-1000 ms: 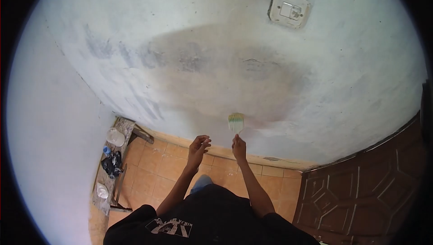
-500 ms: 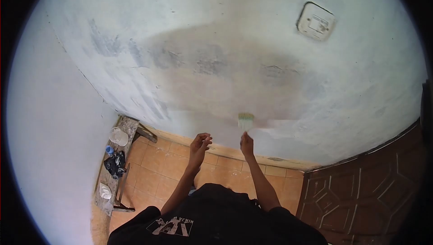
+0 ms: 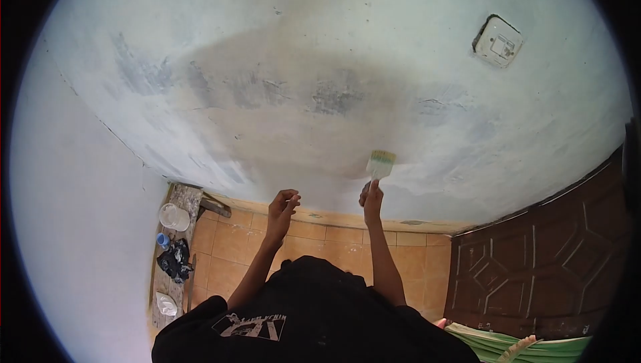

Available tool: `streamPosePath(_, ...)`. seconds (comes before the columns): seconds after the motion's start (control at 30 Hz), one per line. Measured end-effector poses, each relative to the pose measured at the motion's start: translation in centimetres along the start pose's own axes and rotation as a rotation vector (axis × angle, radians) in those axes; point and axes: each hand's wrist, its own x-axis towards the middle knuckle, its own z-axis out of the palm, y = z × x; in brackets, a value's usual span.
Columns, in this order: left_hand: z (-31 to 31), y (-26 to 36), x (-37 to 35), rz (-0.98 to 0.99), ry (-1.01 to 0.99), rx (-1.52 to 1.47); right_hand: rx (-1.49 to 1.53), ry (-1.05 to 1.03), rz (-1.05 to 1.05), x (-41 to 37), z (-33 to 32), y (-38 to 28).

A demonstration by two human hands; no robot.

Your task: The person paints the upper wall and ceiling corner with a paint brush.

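Note:
My right hand (image 3: 372,201) is closed around the handle of a flat paintbrush (image 3: 381,162). The brush points up, its pale, green-streaked bristles yellowish at the tip, and overlaps the wall (image 3: 287,129) in this view. Grey, roughened patches and fine cracks mark the wall's pale paint, and a broad shadow falls over them. To the left, my left hand (image 3: 283,208) is raised in front of the lower wall, its fingers curled and the thumb close to the fingertips. A small pale spot shows at those fingertips; I cannot tell what it is.
At the left, a worn wooden bench (image 3: 185,195) bears a white tub (image 3: 175,217), a blue cup (image 3: 163,241), a black plastic bag (image 3: 175,261) and a white bag (image 3: 165,304). A wall switch (image 3: 498,41) sits upper right, above a brown panelled door (image 3: 521,263). Green cloth (image 3: 534,349) shows lower right.
The view has shifted, and green cloth has come into sight at lower right. The brush has risen slightly in my right hand and tilts a little to the right.

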Motion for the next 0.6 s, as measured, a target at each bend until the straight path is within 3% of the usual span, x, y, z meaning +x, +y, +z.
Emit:
streamPosePath(0.1,-0.9,0.6,1.5,0.034,-0.037,0.000,-0.108,0.058,0.146,-2.9,-1.4,6.4)
streamPosePath(0.13,-1.2,0.6,2.1,0.040,-0.052,-0.004,-0.170,0.076,0.253,-4.1,-1.1,7.2)
streamPosePath(0.23,-2.6,0.9,3.5,0.053,-0.078,-0.012,-0.233,-0.003,0.265,-6.0,2.3,6.3)
streamPosePath(0.4,-4.7,1.5,4.8,0.070,-0.115,0.017,-0.084,-0.172,-0.188,-4.0,12.8,-6.9)
streamPosePath(0.47,-5.2,1.9,5.0,0.070,-0.124,0.024,-0.040,-0.204,-0.255,-3.2,15.5,-11.3)
streamPosePath(0.6,-6.6,1.5,4.3,0.069,-0.140,-0.005,-0.103,-0.165,-0.200,-1.4,16.3,-9.5)
